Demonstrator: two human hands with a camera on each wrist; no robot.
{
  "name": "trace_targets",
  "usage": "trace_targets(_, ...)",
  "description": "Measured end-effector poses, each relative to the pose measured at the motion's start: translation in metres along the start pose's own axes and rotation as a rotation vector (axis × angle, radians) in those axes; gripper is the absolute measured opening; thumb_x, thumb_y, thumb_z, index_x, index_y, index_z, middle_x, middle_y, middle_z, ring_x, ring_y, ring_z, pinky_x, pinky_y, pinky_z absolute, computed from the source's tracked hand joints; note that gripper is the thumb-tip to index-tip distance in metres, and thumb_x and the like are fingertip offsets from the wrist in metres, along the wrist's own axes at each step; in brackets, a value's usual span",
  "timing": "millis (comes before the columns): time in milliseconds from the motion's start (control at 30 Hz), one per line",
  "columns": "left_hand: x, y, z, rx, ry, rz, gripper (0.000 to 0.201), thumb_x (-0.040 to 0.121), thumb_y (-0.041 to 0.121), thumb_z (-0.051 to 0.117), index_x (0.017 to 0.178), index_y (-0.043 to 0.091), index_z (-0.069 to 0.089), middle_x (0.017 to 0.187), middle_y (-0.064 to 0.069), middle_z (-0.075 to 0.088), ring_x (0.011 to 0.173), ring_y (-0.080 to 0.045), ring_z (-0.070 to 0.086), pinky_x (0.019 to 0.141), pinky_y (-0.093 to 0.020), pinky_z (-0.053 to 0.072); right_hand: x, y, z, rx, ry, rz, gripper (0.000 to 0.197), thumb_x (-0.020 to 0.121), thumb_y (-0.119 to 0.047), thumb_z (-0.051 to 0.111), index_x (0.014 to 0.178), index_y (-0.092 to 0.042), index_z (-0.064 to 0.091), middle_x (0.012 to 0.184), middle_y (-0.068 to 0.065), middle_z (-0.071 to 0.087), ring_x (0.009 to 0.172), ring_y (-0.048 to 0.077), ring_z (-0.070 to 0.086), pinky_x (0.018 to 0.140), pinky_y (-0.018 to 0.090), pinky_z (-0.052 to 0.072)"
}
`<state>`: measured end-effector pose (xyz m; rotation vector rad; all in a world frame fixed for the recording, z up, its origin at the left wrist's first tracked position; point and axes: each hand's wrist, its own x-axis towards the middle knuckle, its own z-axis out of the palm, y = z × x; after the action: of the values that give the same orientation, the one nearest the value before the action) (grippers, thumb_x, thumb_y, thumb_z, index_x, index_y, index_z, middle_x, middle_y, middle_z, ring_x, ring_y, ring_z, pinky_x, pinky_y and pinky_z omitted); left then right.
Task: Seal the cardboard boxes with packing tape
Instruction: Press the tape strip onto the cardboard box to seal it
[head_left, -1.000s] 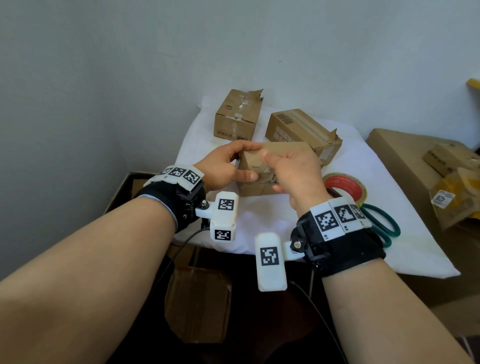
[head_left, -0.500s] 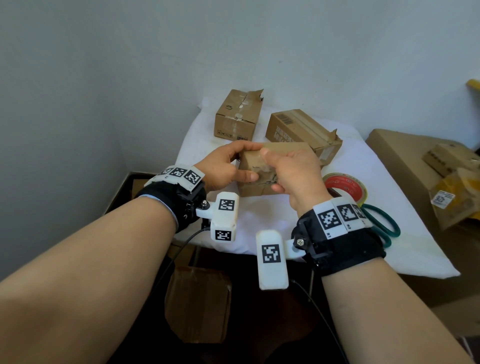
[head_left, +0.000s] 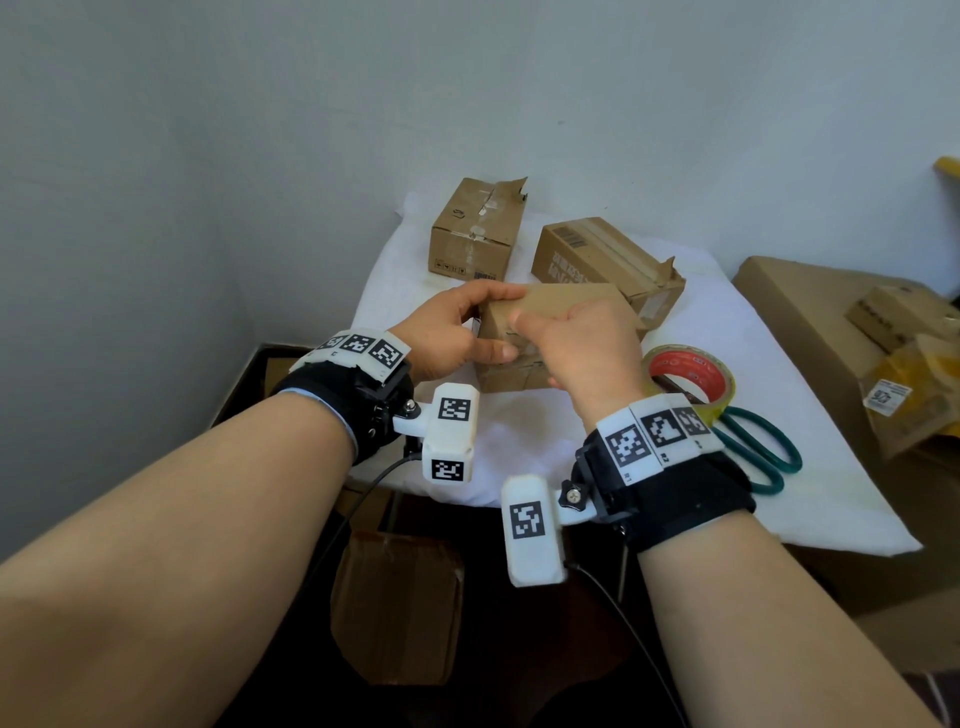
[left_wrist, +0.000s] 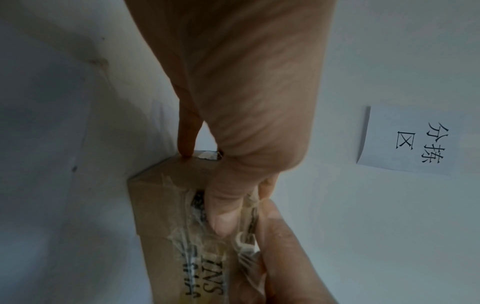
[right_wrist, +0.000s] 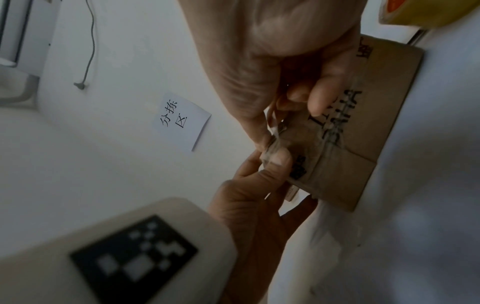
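Near the front edge of the table (head_left: 810, 499), both hands work the end face of a small cardboard box (head_left: 566, 301), which rests on the white cloth.

Left hand (head_left: 452, 338): fingers over the box's top edge, thumb pressed flat on the end face. Clamped on the box. Right hand (head_left: 582, 348): thumb and fingers close together at the same end face, pinching a crinkled strip of clear tape (right_wrist: 275, 142) against the cardboard, as the wrist views show.

Against the frames half a second and a second back, next to nothing has shifted. Same grips, same box position; only slight finger adjustment. Judgement: the tape end is being worked down or freed at this end, not a new strip pulled.

Tape roll (head_left: 691, 374), red core, lies just right of the box, untouched. Green-handled scissors (head_left: 763, 457) near the right front edge. Two more boxes (head_left: 475, 234) toward the back edge, flaps torn, apparently not yet sealed.
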<state>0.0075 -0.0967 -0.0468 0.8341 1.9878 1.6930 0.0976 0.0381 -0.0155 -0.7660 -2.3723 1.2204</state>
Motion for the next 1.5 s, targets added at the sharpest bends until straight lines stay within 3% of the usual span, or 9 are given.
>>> trace_targets(233, -0.001, 0.002, 0.0, 0.003, 0.006, -0.003, 0.07, 0.078, -0.002, 0.079, 0.139, 0.021, 0.055, 0.13, -0.001, 0.061, 0.123, -0.009, 0.056, 0.104, -0.03, 0.049, 0.002, -0.001, -0.002, -0.136, 0.023, -0.031, 0.046, 0.073, -0.061, 0.074, 0.069, -0.015, 0.064, 0.071, 0.005, 0.068, 0.07, 0.03, 0.069, 0.068, 0.043, 0.06)
trace_targets(400, -0.001, 0.002, 0.0, -0.001, 0.01, -0.003, 0.07, 0.077, -0.003, 0.079, 0.139, 0.021, 0.055, 0.13, -0.002, 0.061, 0.122, -0.009, 0.056, 0.105, -0.033, 0.049, 0.0, -0.001, -0.007, -0.209, 0.029, -0.032, 0.051, 0.076, -0.065, 0.072, 0.078, -0.014, 0.07, 0.075, 0.003, 0.066, 0.076, 0.026, 0.066, 0.061, 0.031, 0.042)
trace_targets(800, -0.002, 0.003, 0.0, 0.029, 0.001, -0.024, 0.071, 0.077, 0.002, 0.081, 0.138, 0.025, 0.056, 0.13, -0.001, 0.062, 0.123, -0.009, 0.056, 0.107, -0.032, 0.047, -0.001, -0.007, -0.012, -0.291, 0.023, -0.03, 0.039, 0.08, -0.055, 0.071, 0.094, -0.018, 0.067, 0.088, 0.002, 0.064, 0.092, 0.028, 0.064, 0.078, 0.036, 0.053)
trace_targets(933, -0.005, 0.008, 0.0, 0.017, -0.012, -0.049, 0.067, 0.08, 0.0, 0.077, 0.138, 0.024, 0.056, 0.132, -0.004, 0.059, 0.123, -0.014, 0.057, 0.1, -0.028, 0.051, -0.001, -0.007, -0.012, -0.297, 0.023, -0.03, 0.043, 0.078, -0.057, 0.072, 0.094, -0.017, 0.067, 0.09, 0.002, 0.066, 0.092, 0.028, 0.065, 0.081, 0.039, 0.056)
trace_targets(1000, -0.007, 0.014, 0.0, -0.047, -0.014, -0.098, 0.063, 0.079, -0.001, 0.067, 0.136, 0.024, 0.058, 0.128, -0.008, 0.06, 0.117, -0.021, 0.06, 0.096, -0.033, 0.054, -0.002, -0.007, -0.012, -0.279, 0.023, -0.031, 0.049, 0.077, -0.059, 0.072, 0.099, -0.015, 0.07, 0.093, 0.003, 0.069, 0.092, 0.028, 0.066, 0.081, 0.039, 0.056)
trace_targets(1067, -0.009, 0.021, 0.0, -0.091, -0.009, -0.146, 0.058, 0.078, 0.009, 0.06, 0.133, 0.026, 0.061, 0.125, -0.007, 0.063, 0.113, -0.019, 0.061, 0.089, -0.035, 0.055, -0.002, -0.007, -0.013, -0.275, 0.024, -0.027, 0.05, 0.077, -0.06, 0.072, 0.101, -0.016, 0.071, 0.094, 0.003, 0.069, 0.093, 0.028, 0.066, 0.082, 0.04, 0.056)
trace_targets(1200, -0.009, 0.024, 0.007, -0.059, 0.065, -0.138, 0.033, 0.098, 0.02, 0.058, 0.13, 0.026, 0.062, 0.128, -0.002, 0.065, 0.108, -0.009, 0.061, 0.085, -0.03, 0.051, -0.003, -0.007, -0.015, -0.251, 0.015, -0.049, 0.051, 0.079, -0.066, 0.07, 0.097, -0.018, 0.072, 0.088, 0.0, 0.069, 0.087, 0.025, 0.066, 0.079, 0.039, 0.057)
trace_targets(1367, -0.004, 0.018, 0.007, -0.071, 0.108, -0.144, 0.033, 0.098, 0.008, 0.055, 0.125, 0.024, 0.066, 0.13, -0.016, 0.06, 0.102, -0.017, 0.063, 0.094, -0.042, 0.053, 0.003, -0.001, -0.015, -0.216, -0.023, -0.029, 0.042, 0.085, -0.058, 0.061, 0.077, -0.018, 0.068, 0.077, 0.001, 0.068, 0.079, 0.026, 0.068, 0.075, 0.045, 0.06)
trace_targets(1500, -0.004, 0.019, 0.007, -0.094, 0.115, -0.152, 0.032, 0.098, 0.006, 0.055, 0.123, 0.022, 0.067, 0.129, -0.014, 0.062, 0.101, -0.018, 0.065, 0.089, -0.039, 0.057, 0.008, 0.0, -0.022, -0.075, -0.055, 0.074, 0.046, 0.096, -0.055, 0.053, 0.083, -0.016, 0.074, 0.078, -0.001, 0.07, 0.07, 0.017, 0.067, 0.066, 0.042, 0.065)
